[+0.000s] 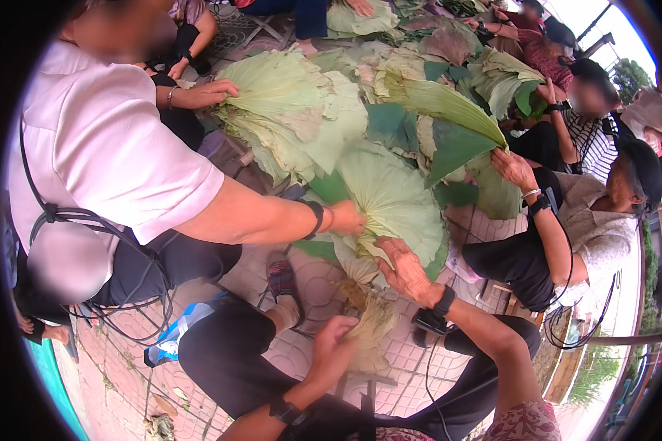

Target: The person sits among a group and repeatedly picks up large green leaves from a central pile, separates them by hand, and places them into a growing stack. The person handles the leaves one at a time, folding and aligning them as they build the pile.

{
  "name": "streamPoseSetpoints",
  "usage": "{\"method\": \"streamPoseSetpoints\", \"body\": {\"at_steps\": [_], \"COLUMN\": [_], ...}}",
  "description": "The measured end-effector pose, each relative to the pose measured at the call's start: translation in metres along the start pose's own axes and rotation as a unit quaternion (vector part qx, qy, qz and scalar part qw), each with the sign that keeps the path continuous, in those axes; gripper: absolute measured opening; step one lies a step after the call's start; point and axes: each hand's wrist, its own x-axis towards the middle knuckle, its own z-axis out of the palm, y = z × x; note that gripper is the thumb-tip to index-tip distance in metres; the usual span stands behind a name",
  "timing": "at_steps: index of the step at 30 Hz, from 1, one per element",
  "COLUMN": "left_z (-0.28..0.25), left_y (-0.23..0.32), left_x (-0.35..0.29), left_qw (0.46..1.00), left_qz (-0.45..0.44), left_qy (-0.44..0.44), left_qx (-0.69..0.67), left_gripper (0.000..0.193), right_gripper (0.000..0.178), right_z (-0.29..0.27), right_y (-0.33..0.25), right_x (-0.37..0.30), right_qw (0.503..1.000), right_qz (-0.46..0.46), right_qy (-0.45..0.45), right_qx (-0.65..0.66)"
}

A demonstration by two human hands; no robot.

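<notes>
My left hand (332,351) is low in the middle, its fingers curled at the edge of a limp, yellowish lotus leaf (374,339) that hangs between my knees. My right hand (404,270) reaches up from the right with its fingers stretched out and apart, at the lower edge of a large pale green lotus leaf (399,192). Just left of those fingertips, a co-worker's hand (346,218) grips the same large leaf near its ribbed centre. That person's other hand (215,93) holds a stack of pale leaves (287,110).
To the right, another person's hand (515,169) lifts a folded green leaf (449,110). More leaves lie heaped toward the far side, with several people seated around. A blue and white bag (184,327) lies by my left leg on pink paving (221,371). Black cables (577,334) loop at the right.
</notes>
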Motion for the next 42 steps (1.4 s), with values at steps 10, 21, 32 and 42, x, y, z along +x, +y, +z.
{"method": "streamPoseSetpoints", "body": {"at_steps": [10,21,32,42], "left_z": [0.020,0.062,0.055,0.048], "left_y": [0.005,0.021,0.012,-0.004], "left_x": [0.002,0.004,0.013,0.017], "left_qw": [0.998,0.997,0.992,0.989], "left_qz": [0.040,0.020,-0.062,0.003], "left_qy": [0.034,-0.072,-0.097,-0.085], "left_qx": [0.044,-0.023,0.046,0.124], "left_gripper": [0.028,0.042,0.034,0.029], "right_gripper": [0.065,0.046,0.031,0.030], "right_z": [-0.008,0.006,-0.095,-0.139], "right_y": [-0.092,-0.057,0.055,-0.006], "right_x": [-0.125,-0.140,-0.043,0.046], "right_qw": [0.971,0.841,0.874,0.867], "right_qz": [0.081,0.250,0.183,-0.019], "right_qy": [-0.102,0.007,0.298,0.496], "right_qx": [0.201,0.479,0.338,-0.052]}}
